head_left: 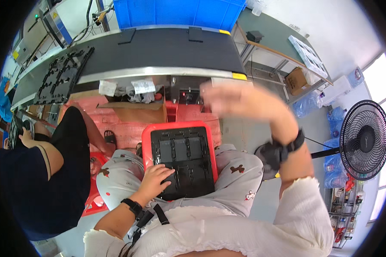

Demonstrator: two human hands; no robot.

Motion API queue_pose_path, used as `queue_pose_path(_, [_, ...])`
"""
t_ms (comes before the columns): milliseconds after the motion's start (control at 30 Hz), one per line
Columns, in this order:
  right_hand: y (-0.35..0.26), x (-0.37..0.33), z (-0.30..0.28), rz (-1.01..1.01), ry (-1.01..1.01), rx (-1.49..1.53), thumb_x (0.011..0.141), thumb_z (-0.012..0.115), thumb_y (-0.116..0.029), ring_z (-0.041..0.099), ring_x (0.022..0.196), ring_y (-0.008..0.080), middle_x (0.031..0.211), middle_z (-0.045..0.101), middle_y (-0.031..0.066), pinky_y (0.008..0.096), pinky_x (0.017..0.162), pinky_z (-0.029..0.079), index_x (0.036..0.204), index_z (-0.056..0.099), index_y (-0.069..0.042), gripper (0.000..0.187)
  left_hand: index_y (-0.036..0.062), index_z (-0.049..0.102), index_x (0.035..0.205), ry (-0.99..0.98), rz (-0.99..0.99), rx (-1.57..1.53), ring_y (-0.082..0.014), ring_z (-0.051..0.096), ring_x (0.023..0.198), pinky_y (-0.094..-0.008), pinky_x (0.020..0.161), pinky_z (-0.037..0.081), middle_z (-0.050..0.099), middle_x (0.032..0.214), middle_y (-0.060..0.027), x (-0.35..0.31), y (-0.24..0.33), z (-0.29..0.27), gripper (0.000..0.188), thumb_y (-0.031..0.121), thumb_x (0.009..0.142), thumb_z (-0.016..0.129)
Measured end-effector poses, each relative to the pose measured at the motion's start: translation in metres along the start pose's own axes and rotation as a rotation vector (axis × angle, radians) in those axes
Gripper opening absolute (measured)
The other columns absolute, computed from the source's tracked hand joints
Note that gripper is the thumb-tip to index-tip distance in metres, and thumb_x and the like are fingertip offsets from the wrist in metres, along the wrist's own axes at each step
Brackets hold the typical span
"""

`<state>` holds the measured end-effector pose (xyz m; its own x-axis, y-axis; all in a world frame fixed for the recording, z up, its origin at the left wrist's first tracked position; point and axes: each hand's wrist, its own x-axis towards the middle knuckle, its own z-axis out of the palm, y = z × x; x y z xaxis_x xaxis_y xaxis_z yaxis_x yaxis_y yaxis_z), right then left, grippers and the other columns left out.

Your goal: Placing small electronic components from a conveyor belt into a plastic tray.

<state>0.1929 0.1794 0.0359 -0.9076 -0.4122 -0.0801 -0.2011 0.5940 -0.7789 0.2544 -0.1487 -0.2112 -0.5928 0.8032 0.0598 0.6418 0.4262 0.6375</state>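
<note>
Qty 1 blk tray (182,160) is seated on 1 red stool (146,143), betw. the thighs; the stool is rounded at the corners. The tray is moulded in rigid, plastic-looking material, rect. in outline; 3 grey rect. panels (181,149) are set side by side in its upper half, w/ darker recesses formed below.

L hand (155,180) is laid on the tray's left side, fingers slightly apart, nothing clamped. R hand (227,100) is raised beyond the tray, near the belt's front edge; it is blurred, so finger state cannot be told. A blk strap is worn on each wrist (qty 2).

Qty 1 belt (167,51), smooth, dk grey, is edged in bare metal; 2 yellow labels (239,76) are fixed at its right end. Behind it, 1 blue ribbed bin (180,15) is placed. Openwork blk parts (60,81) are laid at left; exact no. cannot be told. Qty 2 cardboard boxes (137,112) are seen: 1 under the belt, 1 at right. Qty 1 round blk fan (364,139) is stood at far right; 1 co-worker (43,180) is seated at left.
</note>
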Motion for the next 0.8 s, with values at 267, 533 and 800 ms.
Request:
queue_pose_path(267, [0.109, 0.134, -0.147, 0.182, 0.340, -0.700, 0.069, 0.074, -0.024, 0.037, 0.129, 0.0322, 0.136, 0.042, 0.0201, 0.0352, 0.109, 0.025, 0.137, 0.036, -0.004, 0.080, 0.0077, 0.058, 0.114, 0.014, 0.262, 0.080, -0.0284, 0.050, 0.110, -0.0438, 0.091, 0.040, 0.055, 0.114, -0.0088, 0.055, 0.037, -0.074, 0.044, 0.014, 0.072, 0.069])
queue_pose_path(533, [0.123, 0.076, -0.142, 0.077, 0.764, -0.547, 0.073, 0.072, -0.020, 0.061, 0.086, 0.0277, 0.102, 0.057, 0.0159, 0.0385, 0.076, 0.049, 0.105, 0.061, -0.001, 0.038, 0.0067, 0.055, 0.118, 0.580, 0.431, 0.525, -0.0327, 0.048, 0.115, -0.0387, 0.098, 0.038, 0.051, 0.123, -0.0143, 0.303, 0.011, -0.263, 0.043, 0.023, 0.080, 0.065])
queue_pose_path(800, [0.031, -0.061, 0.011, -0.039, 0.554, -0.160, 0.084, 0.060, -0.005, 0.057, 0.074, 0.0115, 0.091, 0.061, 0.0036, 0.0235, 0.067, 0.046, 0.104, 0.062, 0.000, 0.021, 0.0034, 0.053, 0.125, -0.088, -0.135, 0.370, -0.0302, 0.051, 0.112, -0.0354, 0.098, 0.037, 0.056, 0.120, -0.0180, 0.357, 0.026, -0.272, 0.071, 0.046, 0.072, 0.071])
